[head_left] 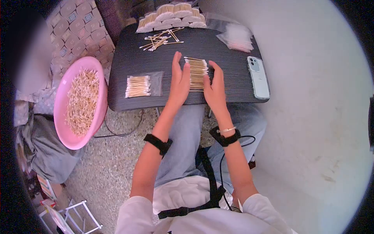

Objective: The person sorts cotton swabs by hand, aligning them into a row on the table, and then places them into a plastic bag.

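A row of cotton swabs (198, 74) lies side by side on the dark table, between my two hands. My left hand (179, 80) is at the left ends of the row, fingers stretched out, thumb against the tips. On the other side my right hand (215, 85) touches the right ends with its thumb, its fingers extended and slightly bent. Left of my hands, a clear bag (156, 84) holds a flat bundle of swabs (138, 86). Loose swabs (159, 41) lie crisscrossed farther back on the table.
Packed swab bundles (171, 17) are stacked at the table's (124, 66) back edge. Empty clear bags (237, 38) lie at the back right, above a phone (258, 77). A pink basin (62, 105) full of swabs stands left of the table. A pale wall is on the right.
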A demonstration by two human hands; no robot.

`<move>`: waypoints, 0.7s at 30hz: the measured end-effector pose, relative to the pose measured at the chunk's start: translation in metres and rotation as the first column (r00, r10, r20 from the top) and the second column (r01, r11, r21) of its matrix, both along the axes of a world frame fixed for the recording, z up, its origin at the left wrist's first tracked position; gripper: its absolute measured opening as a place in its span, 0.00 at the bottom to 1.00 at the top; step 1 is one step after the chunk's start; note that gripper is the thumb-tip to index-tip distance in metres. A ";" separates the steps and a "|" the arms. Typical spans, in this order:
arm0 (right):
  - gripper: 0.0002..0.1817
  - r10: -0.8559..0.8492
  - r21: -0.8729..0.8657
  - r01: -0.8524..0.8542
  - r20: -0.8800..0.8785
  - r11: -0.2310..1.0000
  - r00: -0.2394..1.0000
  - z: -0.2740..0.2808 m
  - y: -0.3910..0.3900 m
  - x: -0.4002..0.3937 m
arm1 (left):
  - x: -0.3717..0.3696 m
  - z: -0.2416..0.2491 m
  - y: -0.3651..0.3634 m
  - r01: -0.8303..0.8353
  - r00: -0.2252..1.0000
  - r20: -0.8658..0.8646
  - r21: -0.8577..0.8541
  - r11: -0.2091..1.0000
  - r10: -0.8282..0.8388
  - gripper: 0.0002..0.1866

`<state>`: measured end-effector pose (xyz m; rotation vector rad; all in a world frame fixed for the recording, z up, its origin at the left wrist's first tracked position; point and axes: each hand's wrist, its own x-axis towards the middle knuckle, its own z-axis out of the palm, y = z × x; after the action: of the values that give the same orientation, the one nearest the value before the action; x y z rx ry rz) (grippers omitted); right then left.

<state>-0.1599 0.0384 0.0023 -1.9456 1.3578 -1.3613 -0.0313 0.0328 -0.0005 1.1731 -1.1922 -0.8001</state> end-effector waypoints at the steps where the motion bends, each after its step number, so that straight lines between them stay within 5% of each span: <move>1: 0.22 0.005 0.018 -0.005 0.023 1.000 1.000 -0.001 -0.006 0.004 | -0.006 -0.004 -0.005 0.005 1.000 -0.011 -0.009 1.000 -0.005 0.30; 8: 0.23 0.072 0.139 -0.099 0.186 0.985 0.980 -0.004 -0.018 0.009 | -0.013 0.005 -0.003 -0.001 0.996 0.085 -0.045 0.999 0.005 0.29; 12: 0.25 0.070 0.084 -0.070 0.000 0.994 0.998 0.009 0.000 -0.014 | 0.010 0.004 0.009 -0.012 0.963 0.264 -0.136 0.991 0.048 0.27; 16: 0.29 0.113 -0.011 -0.124 -0.339 0.992 0.934 0.012 0.027 -0.023 | 0.018 0.013 0.048 0.209 0.419 0.908 -0.105 0.972 0.008 0.29; 21: 0.32 0.096 0.034 -0.098 -0.659 0.995 0.746 0.010 0.055 -0.018 | 0.018 -0.001 0.068 0.226 0.283 0.958 -0.026 0.974 -0.041 0.30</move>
<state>-0.1779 0.0939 0.0119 -2.5966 1.4960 -0.6118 -0.0133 0.1004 -0.0010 1.4599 -2.3544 0.0418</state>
